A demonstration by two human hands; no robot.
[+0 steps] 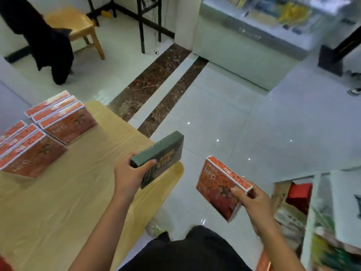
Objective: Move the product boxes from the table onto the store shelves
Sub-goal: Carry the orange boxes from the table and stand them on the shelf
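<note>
Red box (pixel 218 184) over floor (pixel 234 114), right hand (pixel 254 202) fingers pinching one corner only: tilted, may slip. Green box (pixel 162 153) above table (pixel 58 202) edge, left hand (pixel 128 176) fingers clamped round its end.

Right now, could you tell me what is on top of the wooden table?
Red boxes stand on the table in a back row and a front row, three visible in each. The left hand holds a green box above its edge. Anything behind them is covered.

It is a small shop: a glass-top freezer (pixel 244 51) holds packaged goods, stocked shelves (pixel 309 222) stand at right, identical red boxes (pixel 66 124) sit on a table (pixel 58 202).
</note>
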